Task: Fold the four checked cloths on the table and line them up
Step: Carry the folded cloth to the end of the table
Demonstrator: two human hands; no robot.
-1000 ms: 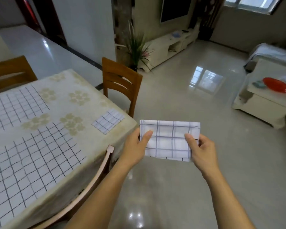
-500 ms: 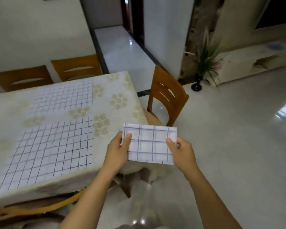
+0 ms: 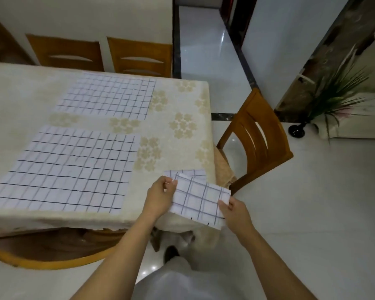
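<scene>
I hold a folded white checked cloth (image 3: 198, 200) over the table's near right corner. My left hand (image 3: 160, 197) grips its left edge and my right hand (image 3: 234, 211) pinches its right edge. Just behind it, another folded checked cloth (image 3: 192, 173) lies on the table, partly hidden by the held one. Two unfolded checked cloths lie flat: a near one (image 3: 72, 169) and a far one (image 3: 108, 96).
The table (image 3: 182, 126) has a cream flowered cover. A wooden chair (image 3: 256, 137) stands at its right end, two more chairs (image 3: 139, 55) behind it, and a curved chair back (image 3: 52, 258) under the near edge. A potted plant (image 3: 333, 92) stands on the floor at right.
My view has swung left and down onto the table. Both hands have carried the folded cloth from over the floor to the table's near right corner, above the other folded cloth.
</scene>
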